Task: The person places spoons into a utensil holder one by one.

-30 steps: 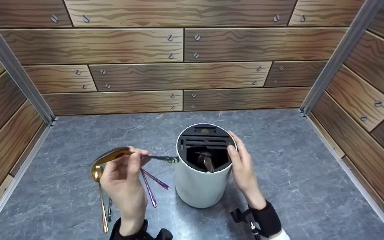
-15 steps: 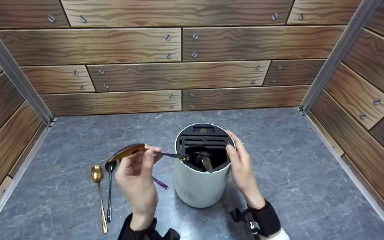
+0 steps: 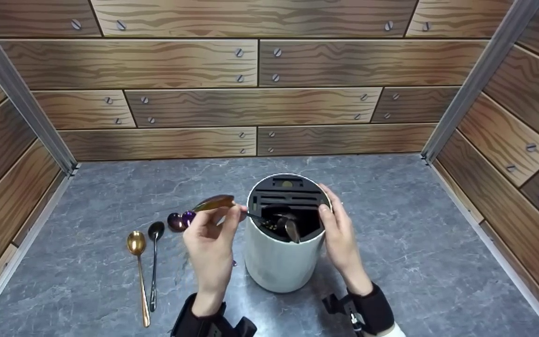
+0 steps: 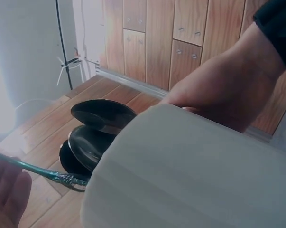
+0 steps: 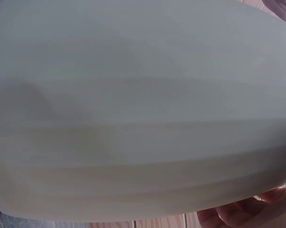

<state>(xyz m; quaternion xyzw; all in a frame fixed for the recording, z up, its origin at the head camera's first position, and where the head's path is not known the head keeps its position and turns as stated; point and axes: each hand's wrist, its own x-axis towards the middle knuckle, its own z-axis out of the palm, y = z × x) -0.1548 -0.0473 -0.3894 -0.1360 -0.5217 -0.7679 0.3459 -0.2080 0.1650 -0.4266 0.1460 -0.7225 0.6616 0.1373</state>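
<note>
My left hand (image 3: 211,255) pinches a utensil with a broad, curved amber head (image 3: 215,202) and a thin, ornate teal handle (image 4: 43,172). The handle's patterned end reaches over the rim into the large opening of a pale round utensil holder (image 3: 279,267) with a black slotted insert. Dark spoon heads (image 4: 102,114) stick up out of that opening in the left wrist view. On the holder's right side rests my right hand (image 3: 342,243), gripping its wall with the thumb at the rim. The holder's pale side (image 5: 133,95) nearly fills the right wrist view.
Left of the hands, a gold spoon (image 3: 136,243) and a dark spoon (image 3: 156,231) lie side by side on the grey marbled table (image 3: 414,224). Purple spoons (image 3: 176,221) lie partly hidden behind my left hand. Wood-patterned walls (image 3: 190,63) surround the table.
My left hand has moved right with the utensil, bringing the handle's end from beside the holder into its opening. The right hand stays on the holder.
</note>
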